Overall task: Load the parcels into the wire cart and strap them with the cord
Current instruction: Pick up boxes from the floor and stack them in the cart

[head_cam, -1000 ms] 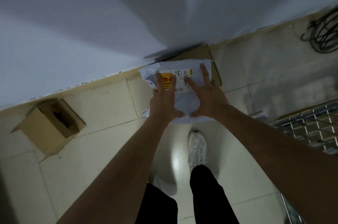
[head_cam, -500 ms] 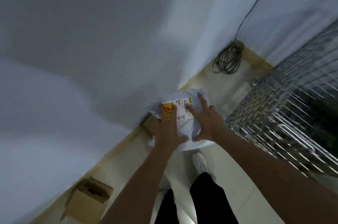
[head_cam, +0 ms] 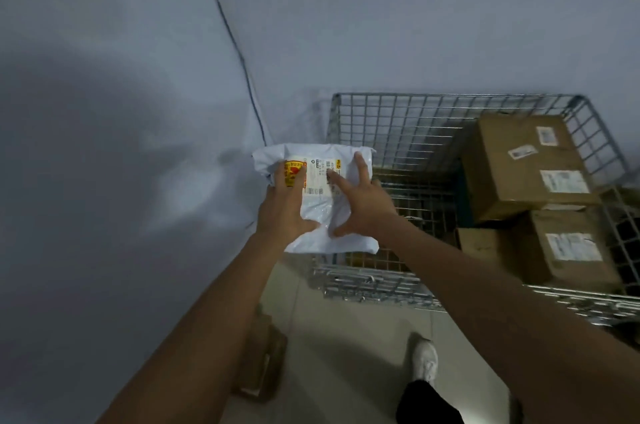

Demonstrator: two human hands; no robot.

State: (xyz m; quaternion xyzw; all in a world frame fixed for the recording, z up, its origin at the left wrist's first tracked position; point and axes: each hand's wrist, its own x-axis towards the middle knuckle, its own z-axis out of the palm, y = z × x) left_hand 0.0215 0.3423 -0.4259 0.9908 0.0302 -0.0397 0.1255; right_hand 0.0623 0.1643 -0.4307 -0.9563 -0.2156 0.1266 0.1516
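I hold a white plastic mailer parcel (head_cam: 322,212) with a yellow-and-red label in the air, between both hands. My left hand (head_cam: 284,205) grips its left side and my right hand (head_cam: 363,202) grips its right side, fingers spread over the top. The parcel hangs just over the left front corner of the wire cart (head_cam: 450,98). Inside the cart, on the right, sit a large cardboard box (head_cam: 519,160), a second labelled box (head_cam: 568,247) in front of it and a smaller box (head_cam: 485,247) beside that. The cart's left half shows bare wire floor.
A dark cord (head_cam: 242,60) runs down the white wall behind the parcel. A cardboard box (head_cam: 263,361) lies on the tiled floor below my left forearm. My white shoe (head_cam: 426,361) stands in front of the cart.
I have lifted the parcel off the floor corner and turned right; the parcel has travelled from the wall to the cart's left front corner, and the cart's inside has come into view.
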